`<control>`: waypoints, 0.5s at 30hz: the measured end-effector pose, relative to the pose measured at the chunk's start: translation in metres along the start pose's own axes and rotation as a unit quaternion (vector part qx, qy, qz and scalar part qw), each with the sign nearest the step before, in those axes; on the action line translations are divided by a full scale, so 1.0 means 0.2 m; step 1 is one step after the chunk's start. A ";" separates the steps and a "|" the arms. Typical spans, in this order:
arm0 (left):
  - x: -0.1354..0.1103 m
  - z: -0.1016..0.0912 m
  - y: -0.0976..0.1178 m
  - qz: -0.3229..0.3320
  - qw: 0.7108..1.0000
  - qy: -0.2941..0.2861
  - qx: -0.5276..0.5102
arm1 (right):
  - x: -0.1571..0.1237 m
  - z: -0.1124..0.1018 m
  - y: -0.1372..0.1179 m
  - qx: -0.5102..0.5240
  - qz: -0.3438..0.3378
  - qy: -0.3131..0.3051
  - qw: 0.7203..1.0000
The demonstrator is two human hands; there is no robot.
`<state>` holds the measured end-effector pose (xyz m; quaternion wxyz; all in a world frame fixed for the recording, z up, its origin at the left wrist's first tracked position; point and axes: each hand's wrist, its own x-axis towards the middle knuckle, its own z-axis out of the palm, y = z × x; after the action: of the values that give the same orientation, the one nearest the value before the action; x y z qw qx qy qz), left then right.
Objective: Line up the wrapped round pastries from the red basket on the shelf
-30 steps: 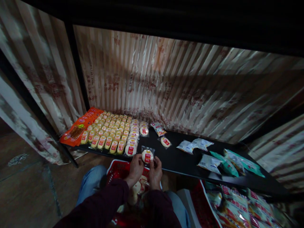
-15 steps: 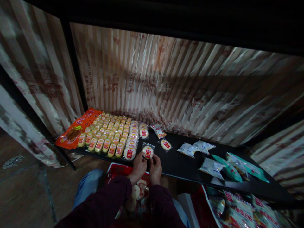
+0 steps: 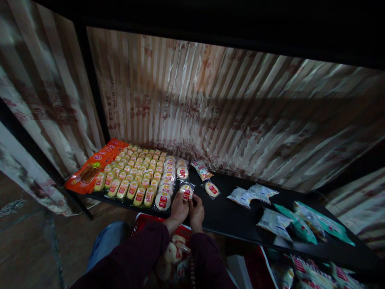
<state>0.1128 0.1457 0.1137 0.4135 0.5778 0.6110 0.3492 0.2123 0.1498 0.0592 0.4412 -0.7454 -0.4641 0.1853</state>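
A round pale cake in clear wrap, with a red label, is pinched at its near edge between both my hands over the shelf. My left hand has its fingers closed on the packet's left side. At the lower right side, my right hand is closed on the same packet, its fingertips partly hidden. Just left stands a row of like round cakes, and behind the held one are more round cakes. Another wrapped round cake lies apart on the right.
Rows of yellow wrapped cakes and an orange bag fill the black shelf's left end. Rightward lie a red-white packet, white packets and green packets. Below are a red basket of round cakes and another red basket.
Both hands have moved the held cake slightly farther back, towards the round cakes behind it. The packet now tilts away more, and the camera view has shifted a little.
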 end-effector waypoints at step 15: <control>0.14 0.02 0.07 -0.030 1.000 0.006 0.006 | 0.17 0.10 -0.01 0.013 -0.030 0.009 0.999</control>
<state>0.1227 0.1752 0.1216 0.4169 0.5595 0.6327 0.3359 0.2147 0.1888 0.0544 0.4608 -0.7270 -0.4795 0.1711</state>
